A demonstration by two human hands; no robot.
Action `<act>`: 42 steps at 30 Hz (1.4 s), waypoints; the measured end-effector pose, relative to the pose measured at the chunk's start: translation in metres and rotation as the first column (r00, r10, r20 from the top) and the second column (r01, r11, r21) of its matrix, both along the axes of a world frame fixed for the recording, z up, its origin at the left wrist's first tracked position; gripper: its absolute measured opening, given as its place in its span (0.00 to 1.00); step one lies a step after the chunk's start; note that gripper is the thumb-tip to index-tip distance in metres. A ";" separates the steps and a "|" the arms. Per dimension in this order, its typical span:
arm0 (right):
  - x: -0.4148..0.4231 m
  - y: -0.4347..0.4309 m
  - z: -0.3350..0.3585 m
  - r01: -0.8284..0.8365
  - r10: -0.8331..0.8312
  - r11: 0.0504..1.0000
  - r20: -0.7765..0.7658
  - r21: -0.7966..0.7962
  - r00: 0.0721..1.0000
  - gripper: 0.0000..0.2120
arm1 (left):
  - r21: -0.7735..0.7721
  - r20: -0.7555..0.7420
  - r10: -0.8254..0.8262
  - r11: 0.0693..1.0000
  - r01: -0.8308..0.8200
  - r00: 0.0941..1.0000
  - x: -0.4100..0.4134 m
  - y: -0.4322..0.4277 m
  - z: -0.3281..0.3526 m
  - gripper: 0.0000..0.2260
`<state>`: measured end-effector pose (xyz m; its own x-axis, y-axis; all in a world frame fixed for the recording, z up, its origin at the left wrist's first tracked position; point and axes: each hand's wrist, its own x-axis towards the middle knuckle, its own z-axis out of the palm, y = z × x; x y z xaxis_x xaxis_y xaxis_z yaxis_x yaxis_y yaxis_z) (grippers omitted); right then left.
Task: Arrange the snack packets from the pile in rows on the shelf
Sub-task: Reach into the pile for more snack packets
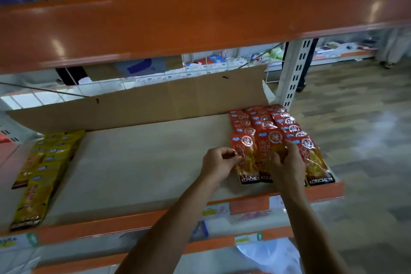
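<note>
Your left hand pinches the red packet at its 9 o'clock edge. Your right hand grips the neighbouring packet at 3 o'clock.

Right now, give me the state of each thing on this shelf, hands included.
Red packets, lying flat in overlapping rows, right end.
Yellow packets, lying flat in overlapping rows, left end.
Left hand, pinches the front-left red packet's edge.
Right hand, on the middle front red packet; grip unclear.
Cardboard, standing along the back.
</note>
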<state>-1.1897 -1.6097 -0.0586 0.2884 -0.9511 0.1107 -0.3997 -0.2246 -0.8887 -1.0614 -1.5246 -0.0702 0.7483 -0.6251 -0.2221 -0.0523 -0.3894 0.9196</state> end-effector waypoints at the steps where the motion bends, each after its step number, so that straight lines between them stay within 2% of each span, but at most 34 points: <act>1: -0.002 -0.002 0.000 -0.001 0.001 1.000 -0.005 -0.006 1.000 0.20 | 0.021 0.032 -0.006 1.000 0.006 0.999 -0.002 -0.004 -0.001 0.06; 3: -0.006 -0.004 0.002 -0.020 0.019 0.999 -0.030 -0.047 0.999 0.26 | 0.040 0.075 -0.010 0.999 0.007 0.997 -0.003 -0.010 -0.001 0.09; 6: -0.009 -0.004 0.006 -0.081 0.070 0.992 -0.115 -0.100 0.991 0.29 | 0.070 0.132 -0.021 0.997 0.012 0.991 -0.002 -0.015 0.000 0.09; 11: -0.004 0.002 0.008 -0.215 0.171 0.972 -0.335 -0.098 0.927 0.22 | 0.095 0.140 -0.018 0.995 0.005 0.990 0.001 -0.021 -0.001 0.08; 16: 0.002 0.007 0.004 -0.250 0.184 0.961 -0.394 -0.122 0.900 0.21 | 0.110 0.138 -0.020 0.994 0.005 0.990 0.000 -0.022 -0.002 0.05; 21: 0.006 0.007 0.005 -0.247 0.205 0.965 -0.340 -0.085 0.918 0.21 | 0.171 0.440 -0.042 0.985 -0.038 0.897 -0.001 -0.018 0.001 0.08; 32: 0.004 0.010 0.004 -0.259 0.151 0.949 -0.462 -0.180 0.874 0.18 | 0.199 0.297 -0.085 0.980 0.026 0.951 -0.003 -0.015 -0.004 0.16; 37: 0.002 0.010 0.004 -0.259 0.143 0.947 -0.475 -0.189 0.868 0.19 | 0.239 0.326 -0.129 0.970 0.051 0.937 -0.004 -0.013 -0.002 0.23; 42: 0.004 0.015 0.000 -0.328 0.200 0.917 -0.448 -0.228 0.872 0.15 | 0.226 0.339 -0.151 0.971 0.075 0.929 -0.009 -0.011 0.001 0.23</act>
<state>-1.1858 -1.5944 -0.0583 0.6034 -0.7761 0.1833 -0.5988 -0.5928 -0.5385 -1.0701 -1.5356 -0.0691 0.7287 -0.6788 -0.0905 -0.4119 -0.5400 0.7340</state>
